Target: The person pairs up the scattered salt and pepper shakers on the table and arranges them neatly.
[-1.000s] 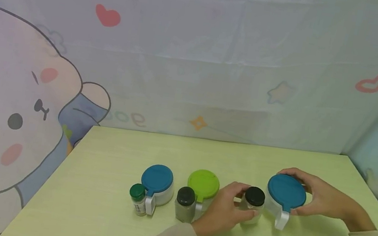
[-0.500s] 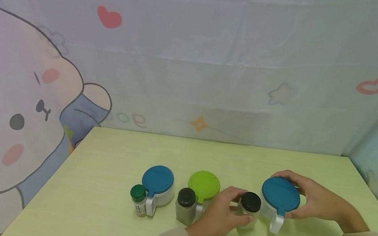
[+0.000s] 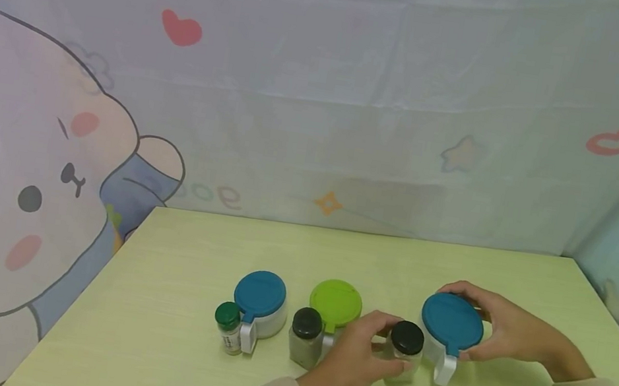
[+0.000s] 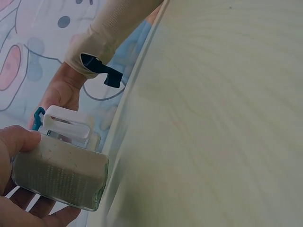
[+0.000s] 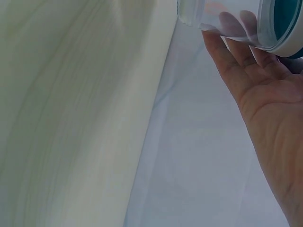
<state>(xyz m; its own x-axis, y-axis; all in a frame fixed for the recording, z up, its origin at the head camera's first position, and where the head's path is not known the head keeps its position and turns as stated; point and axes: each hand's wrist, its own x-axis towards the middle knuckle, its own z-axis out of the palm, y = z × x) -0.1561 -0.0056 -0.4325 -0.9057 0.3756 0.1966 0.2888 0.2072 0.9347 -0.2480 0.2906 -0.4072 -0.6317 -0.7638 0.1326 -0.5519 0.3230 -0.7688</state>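
My left hand (image 3: 355,353) grips a glass jar with a black lid (image 3: 406,338). In the left wrist view, thumb and fingers wrap this jar (image 4: 61,170), which has greyish powder inside. Close on its right, my right hand (image 3: 505,329) holds a round container with a blue lid (image 3: 452,322) and a white handle (image 3: 444,370) facing me. The right wrist view shows the container's clear wall (image 5: 232,21) with fingers around it. Whether either thing touches the table cannot be told.
Left of my hands stand a lime-lidded container (image 3: 335,304), another black-lidded jar (image 3: 306,338), a second blue-lidded container (image 3: 261,296) and a small green-capped bottle (image 3: 228,328). The pale yellow table (image 3: 168,372) ends at a printed cloth backdrop (image 3: 297,118).
Both hands have shifted a little left and nearer to me, carrying the black-lidded jar and the blue-lidded container along. The things on the left keep their places.
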